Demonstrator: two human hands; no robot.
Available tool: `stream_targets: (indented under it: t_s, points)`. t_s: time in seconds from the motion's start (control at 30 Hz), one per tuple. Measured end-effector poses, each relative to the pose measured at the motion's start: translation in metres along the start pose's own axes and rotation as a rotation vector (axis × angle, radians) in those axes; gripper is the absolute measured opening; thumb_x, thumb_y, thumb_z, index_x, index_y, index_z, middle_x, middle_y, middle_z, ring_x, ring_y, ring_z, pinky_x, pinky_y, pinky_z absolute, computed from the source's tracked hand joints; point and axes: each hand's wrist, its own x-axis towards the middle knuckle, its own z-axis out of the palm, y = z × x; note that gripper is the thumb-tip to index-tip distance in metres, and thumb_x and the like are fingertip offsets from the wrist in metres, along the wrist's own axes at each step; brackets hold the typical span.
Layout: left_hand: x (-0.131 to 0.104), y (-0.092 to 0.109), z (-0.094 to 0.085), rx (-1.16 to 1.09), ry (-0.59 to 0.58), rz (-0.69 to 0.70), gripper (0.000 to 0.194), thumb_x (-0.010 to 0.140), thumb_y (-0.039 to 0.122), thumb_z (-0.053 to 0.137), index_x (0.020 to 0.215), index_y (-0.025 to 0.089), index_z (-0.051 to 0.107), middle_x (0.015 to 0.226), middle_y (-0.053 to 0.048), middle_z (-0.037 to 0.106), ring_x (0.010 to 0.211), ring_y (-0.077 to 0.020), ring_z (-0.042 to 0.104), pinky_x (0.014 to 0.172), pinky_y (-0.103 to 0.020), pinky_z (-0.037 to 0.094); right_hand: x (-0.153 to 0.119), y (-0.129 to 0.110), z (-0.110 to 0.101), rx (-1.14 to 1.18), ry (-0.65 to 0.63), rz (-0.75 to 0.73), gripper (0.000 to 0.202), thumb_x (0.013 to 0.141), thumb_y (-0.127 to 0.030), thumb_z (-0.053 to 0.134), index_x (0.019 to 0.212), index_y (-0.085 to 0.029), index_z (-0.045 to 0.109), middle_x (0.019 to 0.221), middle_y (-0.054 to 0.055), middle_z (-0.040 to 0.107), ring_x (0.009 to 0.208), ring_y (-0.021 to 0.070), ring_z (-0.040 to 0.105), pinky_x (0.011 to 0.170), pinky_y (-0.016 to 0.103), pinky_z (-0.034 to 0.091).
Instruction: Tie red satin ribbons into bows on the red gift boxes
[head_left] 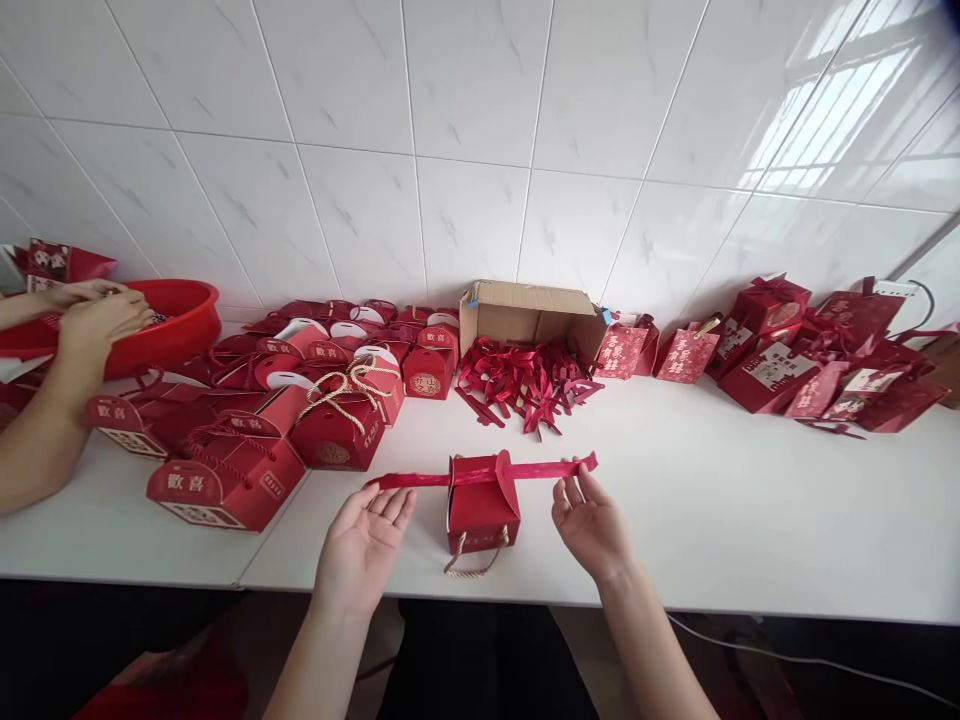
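A small red gift box [484,515] stands on the white table in front of me, with a gold rope handle [469,573] hanging down its near side. A red ribbon [541,470] runs across its top and stretches out to both sides. My left hand [367,545] pinches the ribbon's left end between thumb and fingers, palm turned up. At the other side my right hand [592,520] grips the right end, with a short tail sticking out past the fingers. Neither hand touches the box itself.
Behind the box, a cardboard carton [536,300] lies on its side, spilling a heap of red ribbons [525,385]. Several red gift boxes [225,470] crowd the left. More red boxes [772,370] are piled right. At far left, another person's hands [105,310] work over a red basin [176,330].
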Motion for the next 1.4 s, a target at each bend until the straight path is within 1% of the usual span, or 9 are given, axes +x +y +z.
stream_targets:
  t_s: [0.1,0.2,0.33,0.5,0.6,0.67,0.97,1.2,1.4]
  points:
    - [0.0,0.003,0.008,0.009,-0.028,0.036,0.019,0.08,0.005,0.049,0.065,0.014,0.057,0.074,-0.003,0.062,0.077,-0.0139,0.064,0.076,-0.031,0.057,-0.001,-0.001,0.0,-0.077,-0.014,-0.117,0.015,0.08,-0.02,0.067,0.094,-0.024,0.067,0.081,-0.004,0.068,0.071,0.0097,0.065,0.054,0.02,0.052]
    - [0.001,0.007,0.013,0.035,-0.118,0.029,0.014,0.076,0.003,0.054,0.069,0.014,0.058,0.079,-0.001,0.063,0.082,-0.0135,0.064,0.075,-0.027,0.054,-0.004,-0.003,0.006,-0.16,-0.05,-0.228,0.023,0.075,-0.025,0.072,0.097,-0.027,0.067,0.082,-0.006,0.067,0.077,0.0092,0.064,0.063,0.02,0.052]
    - [0.001,0.015,0.021,0.091,-0.225,0.059,0.011,0.069,0.006,0.061,0.066,0.015,0.057,0.078,0.0,0.064,0.08,-0.0124,0.063,0.074,-0.024,0.051,-0.012,-0.006,0.02,-0.292,-0.116,-0.397,0.024,0.068,-0.029,0.078,0.09,-0.026,0.069,0.076,-0.006,0.063,0.073,0.0084,0.061,0.068,0.02,0.049]
    - [-0.007,0.025,0.041,0.276,-0.419,0.317,0.014,0.067,0.018,0.071,0.075,0.018,0.059,0.077,0.001,0.065,0.083,-0.0144,0.062,0.08,-0.026,0.046,-0.02,-0.007,0.038,-0.477,-0.19,-0.605,0.019,0.067,-0.034,0.078,0.074,-0.021,0.066,0.071,-0.003,0.059,0.069,0.0093,0.053,0.069,0.022,0.044]
    - [-0.013,0.027,0.055,0.409,-0.473,0.482,0.019,0.068,0.021,0.074,0.079,0.018,0.059,0.076,0.001,0.065,0.083,-0.0143,0.062,0.083,-0.027,0.042,-0.024,-0.007,0.05,-0.622,-0.252,-0.708,0.019,0.071,-0.037,0.075,0.075,-0.021,0.065,0.072,-0.003,0.058,0.07,0.0102,0.05,0.07,0.024,0.042]
    - [-0.017,0.027,0.063,0.452,-0.492,0.515,0.022,0.068,0.022,0.075,0.081,0.018,0.058,0.076,0.001,0.065,0.083,-0.0146,0.062,0.085,-0.029,0.042,-0.029,-0.007,0.06,-0.713,-0.287,-0.769,0.02,0.074,-0.039,0.072,0.076,-0.02,0.066,0.073,-0.002,0.058,0.071,0.0106,0.049,0.071,0.025,0.041]
    - [-0.021,0.03,0.087,0.451,-0.523,0.558,0.026,0.065,0.021,0.076,0.086,0.018,0.061,0.081,0.0,0.065,0.083,-0.0132,0.06,0.085,-0.027,0.042,-0.047,-0.006,0.096,-0.918,-0.456,-0.781,0.021,0.075,-0.039,0.07,0.076,-0.019,0.066,0.068,-0.002,0.056,0.063,0.0098,0.042,0.06,0.024,0.035]
    - [-0.028,0.035,0.094,0.433,-0.581,0.622,0.018,0.069,0.023,0.075,0.08,0.018,0.061,0.077,0.002,0.064,0.079,-0.0111,0.059,0.078,-0.023,0.043,-0.047,-0.008,0.099,-0.99,-0.522,-0.745,0.025,0.075,-0.042,0.069,0.078,-0.017,0.066,0.069,0.0,0.057,0.062,0.0106,0.043,0.058,0.024,0.035]
    - [-0.037,0.039,0.098,0.423,-0.593,0.63,0.02,0.069,0.027,0.075,0.083,0.018,0.064,0.082,-0.002,0.07,0.086,-0.0164,0.065,0.082,-0.027,0.045,-0.052,-0.017,0.1,-0.95,-0.512,-0.72,0.025,0.071,-0.042,0.072,0.078,-0.019,0.067,0.072,0.002,0.06,0.066,0.0127,0.049,0.056,0.023,0.039]
